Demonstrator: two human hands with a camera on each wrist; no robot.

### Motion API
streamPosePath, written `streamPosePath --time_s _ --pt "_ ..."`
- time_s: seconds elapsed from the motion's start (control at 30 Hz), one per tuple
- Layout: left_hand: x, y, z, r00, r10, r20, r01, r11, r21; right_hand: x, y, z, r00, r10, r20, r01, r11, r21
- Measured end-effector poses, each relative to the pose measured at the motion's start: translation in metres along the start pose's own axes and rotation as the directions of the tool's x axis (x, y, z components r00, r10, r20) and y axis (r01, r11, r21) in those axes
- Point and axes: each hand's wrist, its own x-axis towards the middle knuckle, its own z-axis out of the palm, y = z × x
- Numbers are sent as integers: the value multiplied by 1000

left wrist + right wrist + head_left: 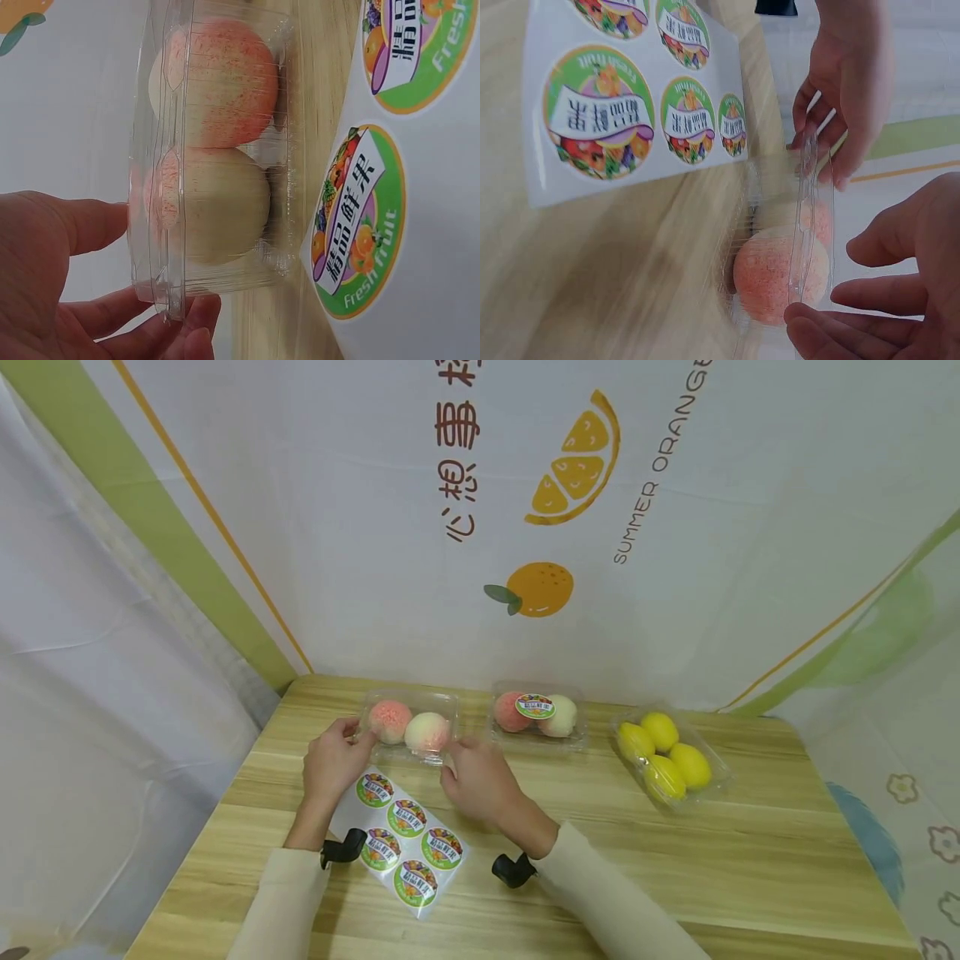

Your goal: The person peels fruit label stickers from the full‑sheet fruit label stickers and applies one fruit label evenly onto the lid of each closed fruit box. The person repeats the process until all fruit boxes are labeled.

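Observation:
A lidded clear plastic box (408,752) stands near the table's back edge with two pink-and-cream peaches (225,82) inside. My left hand (337,762) grips its left end, the thumb on the lid and the fingers curled beneath the rim. At the opposite end is my right hand (480,779). Its fingertips (804,313) touch the rim, while the thumb stands off the lid with a gap. Just in front of the box lies a white sheet of round fruit stickers (420,906), partly beneath my left wrist in the head view.
To the right stands another clear box (573,745) with two peaches and a round sticker (536,707) on its lid. Farther right, a clear box (716,774) holds several lemons (690,766). A printed curtain (360,568) hangs behind the wooden table (675,877).

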Motion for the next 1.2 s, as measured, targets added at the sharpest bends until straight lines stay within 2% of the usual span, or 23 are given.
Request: streamPosePath --time_s 0.4,0.53,0.67,0.73,0.83,0.9,1.0,1.1,1.2 --pt "0 3 -1 1000 7 14 -7 1000 1 -19 -16 0 999 4 33 -6 999 49" --pt "-1 2 -1 1000 19 25 -19 1000 2 -24 -15 0 1000 -1 21 -1 998 65" --pt "-2 3 0 999 33 43 -33 999 2 -28 -9 1 998 52 -23 -48 988 144" --pt "-3 4 0 998 43 50 -43 999 -3 -29 -4 2 992 115 -56 -99 969 228" --pt "-6 6 0 996 57 63 -56 998 -12 -27 7 4 968 232 -96 -184 915 359" --pt "-7 7 1 995 64 72 -63 998 -13 -26 15 5 945 315 -90 -248 868 429" --pt "-9 7 2 995 70 76 -69 998 -13 -24 25 10 914 403 -46 -333 810 482" --pt "-10 6 4 994 78 70 -77 997 -17 -23 32 14 905 425 17 -368 761 534" --pt "-11 4 5 994 87 69 -85 996 -24 -23 35 16 909 412 64 -369 723 583"
